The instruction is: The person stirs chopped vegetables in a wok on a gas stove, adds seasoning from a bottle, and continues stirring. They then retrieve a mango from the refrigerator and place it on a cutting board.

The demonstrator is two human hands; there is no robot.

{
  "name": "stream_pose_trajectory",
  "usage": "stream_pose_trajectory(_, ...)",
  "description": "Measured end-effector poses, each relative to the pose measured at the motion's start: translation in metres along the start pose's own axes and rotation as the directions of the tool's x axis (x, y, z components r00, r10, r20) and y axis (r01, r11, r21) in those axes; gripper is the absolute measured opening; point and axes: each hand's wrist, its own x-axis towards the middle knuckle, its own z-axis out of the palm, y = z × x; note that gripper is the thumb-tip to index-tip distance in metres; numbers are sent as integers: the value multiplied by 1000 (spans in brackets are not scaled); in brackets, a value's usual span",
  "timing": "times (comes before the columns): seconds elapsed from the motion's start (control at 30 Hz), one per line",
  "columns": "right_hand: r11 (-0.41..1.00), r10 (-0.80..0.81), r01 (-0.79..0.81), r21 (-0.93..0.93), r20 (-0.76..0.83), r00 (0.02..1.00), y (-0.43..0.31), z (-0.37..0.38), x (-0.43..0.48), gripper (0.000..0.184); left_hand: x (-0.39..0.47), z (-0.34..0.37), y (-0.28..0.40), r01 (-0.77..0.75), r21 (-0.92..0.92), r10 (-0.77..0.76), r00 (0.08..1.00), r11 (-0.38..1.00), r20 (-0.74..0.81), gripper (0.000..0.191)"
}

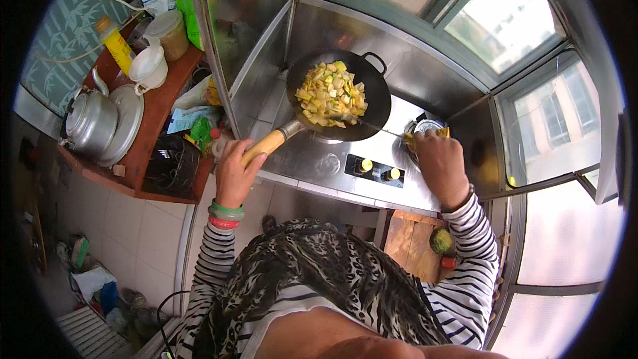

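My left hand grips the wooden handle of a dark wok on the gas stove. Chopped pale green and yellow vegetable pieces lie heaped in the wok. Closed around the yellowish handle of a spatula is my right hand, to the right of the wok. The spatula's metal shaft slants left over the rim, its head partly buried under the pieces. Just behind my right hand, a bowl or dish is mostly covered by it.
Two yellow stove knobs face me at the front. To the left, a wooden shelf holds an aluminium kettle, a white cup and a yellow bottle. A cutting board with a green round vegetable lies at lower right.
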Motion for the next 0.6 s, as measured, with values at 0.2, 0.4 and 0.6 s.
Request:
stream_pose_trajectory(0.2, 992, 88, -88, -91, 3, 996, -58, 39, 40, 8, 1, -4, 4, -23, -50, 25, 998, 998, 49, 32)
stream_pose_trajectory(0.4, 972, 215, -207, 110, -63, 975, -33, 47, 44, 17, 1, -10, 2, -61, -53, 65, 995, 997, 75, 33)
stream_pose_trajectory(0.6, 966, 254, -259, -5, -184, 950, 10, 26, 11, 17, 1, -12, 4, -28, -14, 30, 993, 1000, 111, 34)
